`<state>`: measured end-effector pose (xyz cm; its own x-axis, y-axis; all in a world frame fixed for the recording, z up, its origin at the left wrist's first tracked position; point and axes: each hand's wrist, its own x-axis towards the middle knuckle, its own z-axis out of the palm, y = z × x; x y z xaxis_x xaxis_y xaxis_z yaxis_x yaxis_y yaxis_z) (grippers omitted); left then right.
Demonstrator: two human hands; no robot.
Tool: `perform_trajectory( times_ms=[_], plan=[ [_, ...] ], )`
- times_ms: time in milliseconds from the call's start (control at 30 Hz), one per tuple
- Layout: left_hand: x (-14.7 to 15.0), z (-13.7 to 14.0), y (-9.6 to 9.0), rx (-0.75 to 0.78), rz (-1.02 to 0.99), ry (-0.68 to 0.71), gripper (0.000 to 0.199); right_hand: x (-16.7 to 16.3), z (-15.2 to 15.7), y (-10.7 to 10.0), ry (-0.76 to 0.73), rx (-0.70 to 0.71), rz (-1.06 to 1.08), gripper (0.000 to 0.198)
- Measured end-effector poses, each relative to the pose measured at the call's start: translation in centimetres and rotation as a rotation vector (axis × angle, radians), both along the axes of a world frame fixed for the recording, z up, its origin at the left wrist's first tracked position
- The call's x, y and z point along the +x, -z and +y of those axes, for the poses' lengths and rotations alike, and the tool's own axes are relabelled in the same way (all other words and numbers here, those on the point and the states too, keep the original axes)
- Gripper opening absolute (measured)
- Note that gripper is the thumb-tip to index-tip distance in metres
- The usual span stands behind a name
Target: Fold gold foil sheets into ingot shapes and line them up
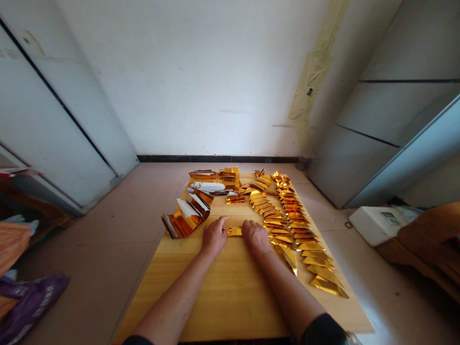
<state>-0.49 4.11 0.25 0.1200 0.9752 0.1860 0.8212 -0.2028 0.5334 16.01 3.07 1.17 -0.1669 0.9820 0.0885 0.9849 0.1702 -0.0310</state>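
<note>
Black sleeve cloth [322, 329] rims my forearms [287, 287], nearest the head camera, over a pale wooden table [223, 292]. Between my left hand [214, 235] and right hand [256, 236] lies a narrow, shiny gold-foil strip [235, 231], long axis left to right, both hands equally near, fingers closed on its ends. Folded gold-foil pieces [300, 224] crowd close beside my right hand; bare wood runs toward me to the table's near edge.

A room in what I take, from my remote post, to be a home: white wall [201, 86] patched with yellowish tape [313, 72], dark skirting [215, 158], pinkish floor tiles [104, 258], pale cabinet [50, 115] left, grey panelled unit [406, 55] right, purple bag [32, 304] and plain wooden table [223, 306].
</note>
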Motion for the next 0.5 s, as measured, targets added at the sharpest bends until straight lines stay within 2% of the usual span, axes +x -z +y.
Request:
perform_trajectory(
  times_ms=[167,300,500],
  plan=[
    [0.1,-0.2,-0.1,-0.009,0.033,-0.001,0.046,-0.1,0.0,-0.3,0.017,-0.014,-0.012,0.016],
    [0.0,-0.5,0.1,0.075,0.123,0.063,0.046,-0.2,-0.1,-0.5,0.014,-0.022,-0.013,0.015],
    [0.2,-1.1,-0.1,0.212,0.275,0.166,0.022,-0.3,-0.1,-0.5,0.044,-0.027,-0.014,0.012]
  ],
)
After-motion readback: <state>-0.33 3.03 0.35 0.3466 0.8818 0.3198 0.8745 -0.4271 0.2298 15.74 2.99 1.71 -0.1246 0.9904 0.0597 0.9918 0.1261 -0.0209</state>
